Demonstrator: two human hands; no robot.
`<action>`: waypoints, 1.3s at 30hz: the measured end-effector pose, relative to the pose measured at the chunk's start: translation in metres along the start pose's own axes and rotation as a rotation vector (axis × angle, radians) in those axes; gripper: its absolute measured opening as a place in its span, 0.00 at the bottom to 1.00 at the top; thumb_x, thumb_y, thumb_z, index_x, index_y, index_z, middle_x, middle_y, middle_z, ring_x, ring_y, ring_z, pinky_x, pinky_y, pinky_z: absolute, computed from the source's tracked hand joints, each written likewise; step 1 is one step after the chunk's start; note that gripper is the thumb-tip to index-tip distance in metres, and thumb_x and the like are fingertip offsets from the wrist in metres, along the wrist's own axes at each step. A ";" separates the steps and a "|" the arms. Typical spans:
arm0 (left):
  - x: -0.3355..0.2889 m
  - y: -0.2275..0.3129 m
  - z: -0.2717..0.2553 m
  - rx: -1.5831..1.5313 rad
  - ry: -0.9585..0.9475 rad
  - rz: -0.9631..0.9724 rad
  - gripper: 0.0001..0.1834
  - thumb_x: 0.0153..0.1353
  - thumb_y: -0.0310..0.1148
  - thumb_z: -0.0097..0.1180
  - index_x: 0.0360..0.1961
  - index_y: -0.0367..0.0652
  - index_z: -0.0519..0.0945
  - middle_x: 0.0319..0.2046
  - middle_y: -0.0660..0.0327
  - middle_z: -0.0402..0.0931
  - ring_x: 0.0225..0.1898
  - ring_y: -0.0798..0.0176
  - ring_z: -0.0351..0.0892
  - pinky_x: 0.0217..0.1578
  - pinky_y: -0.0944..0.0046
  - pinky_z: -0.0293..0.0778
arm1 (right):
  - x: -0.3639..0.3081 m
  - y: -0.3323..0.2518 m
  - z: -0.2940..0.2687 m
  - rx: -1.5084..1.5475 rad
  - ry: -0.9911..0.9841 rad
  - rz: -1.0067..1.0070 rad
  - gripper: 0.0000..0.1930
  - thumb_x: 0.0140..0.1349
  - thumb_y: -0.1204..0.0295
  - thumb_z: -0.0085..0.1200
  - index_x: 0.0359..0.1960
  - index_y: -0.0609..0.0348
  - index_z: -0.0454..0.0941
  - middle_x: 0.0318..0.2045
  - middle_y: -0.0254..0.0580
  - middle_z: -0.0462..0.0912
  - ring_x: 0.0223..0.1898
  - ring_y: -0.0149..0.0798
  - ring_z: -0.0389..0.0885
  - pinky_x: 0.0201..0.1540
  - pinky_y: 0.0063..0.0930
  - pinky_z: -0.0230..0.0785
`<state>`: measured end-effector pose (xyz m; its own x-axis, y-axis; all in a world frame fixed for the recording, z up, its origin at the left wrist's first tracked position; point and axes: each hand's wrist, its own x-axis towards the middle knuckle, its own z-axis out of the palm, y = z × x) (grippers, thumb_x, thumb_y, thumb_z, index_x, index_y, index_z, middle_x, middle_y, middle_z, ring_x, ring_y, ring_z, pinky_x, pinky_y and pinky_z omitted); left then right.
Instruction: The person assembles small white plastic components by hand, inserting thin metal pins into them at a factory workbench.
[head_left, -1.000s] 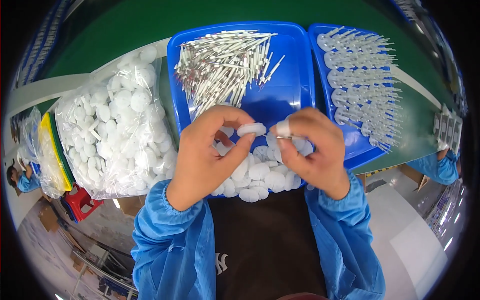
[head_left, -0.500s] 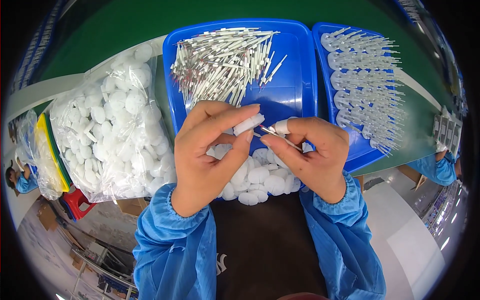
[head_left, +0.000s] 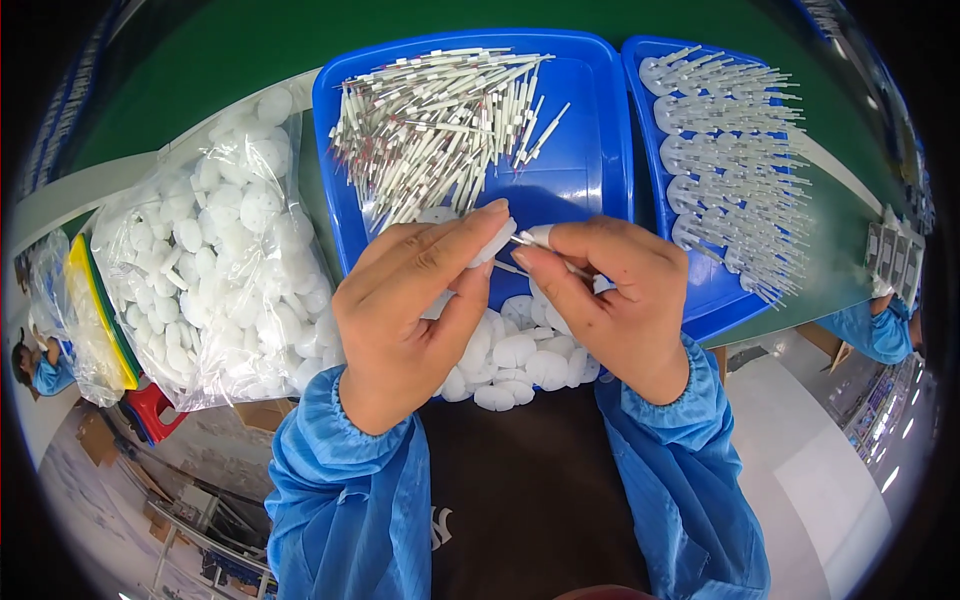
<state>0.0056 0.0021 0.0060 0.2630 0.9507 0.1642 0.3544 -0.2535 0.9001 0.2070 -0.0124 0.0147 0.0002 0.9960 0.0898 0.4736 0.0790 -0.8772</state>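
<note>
Between fingers of the left hand (head_left: 402,295), a tilted white disc (head_left: 494,244), pinched — just beside it, right hand (head_left: 632,300) grips a thin rod (head_left: 524,240) that, I'd judge, could slip askew if either pinch loosens.

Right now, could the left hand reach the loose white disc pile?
Likely yes: much of the disc pile lies uncovered beside the left hand, though that hand grips a single white disc.

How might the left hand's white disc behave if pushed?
The white disc is probably stiff, showing no bend where the left hand pinches it. It seems light, being small and slim. Its rounded outline might let it roll.
</note>
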 end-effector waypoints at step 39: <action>-0.013 -0.003 -0.008 0.054 -0.078 0.197 0.26 0.52 0.23 0.80 0.55 0.40 0.89 0.56 0.52 0.84 0.51 0.56 0.87 0.45 0.61 0.85 | -0.003 0.009 -0.007 0.595 -0.317 0.195 0.12 0.66 0.81 0.69 0.47 0.62 0.81 0.37 0.37 0.89 0.42 0.25 0.88 0.46 0.21 0.78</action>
<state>-0.0062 -0.0076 0.0043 0.3999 0.8657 0.3011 0.3362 -0.4442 0.8305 0.2173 -0.0147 0.0093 -0.2632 0.9517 -0.1581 -0.0712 -0.1826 -0.9806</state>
